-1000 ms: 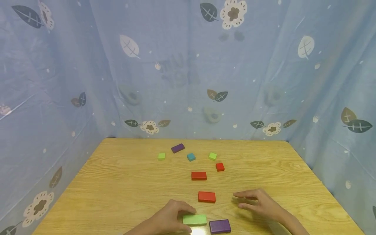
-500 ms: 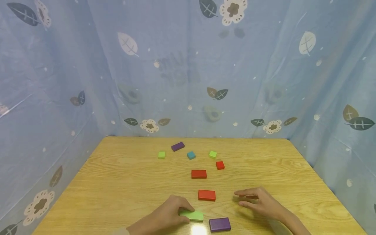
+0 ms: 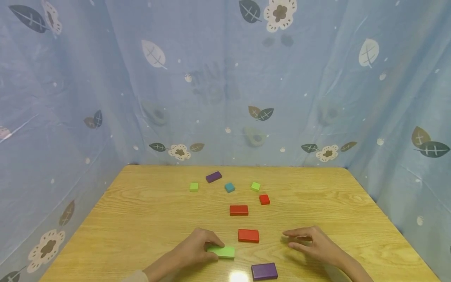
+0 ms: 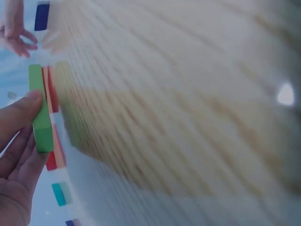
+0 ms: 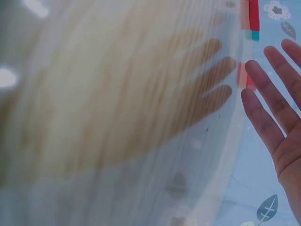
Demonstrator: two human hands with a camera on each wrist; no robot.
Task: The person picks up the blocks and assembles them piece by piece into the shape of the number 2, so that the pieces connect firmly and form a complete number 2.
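Observation:
My left hand (image 3: 195,247) pinches a light green rectangular block (image 3: 225,252) between thumb and fingers, near the table's front. In the left wrist view the green block (image 4: 42,113) stands out from the fingertips. To the right of it lies a purple rectangular block (image 3: 264,271), untouched. Beyond the green block is a red rectangular block (image 3: 248,235). My right hand (image 3: 315,244) hovers at the right with loosely bent fingers and holds nothing; in the right wrist view its fingers (image 5: 263,117) are spread.
Farther back on the wooden table (image 3: 141,219) lie another red block (image 3: 239,210), a small red cube (image 3: 264,199), two small green cubes (image 3: 194,187), a teal cube (image 3: 230,187) and a purple block (image 3: 213,177). A blue patterned curtain (image 3: 225,82) surrounds the table.
My left hand has closed on the green block and moved it left and slightly away from me, apart from the purple block. The right hand has barely moved.

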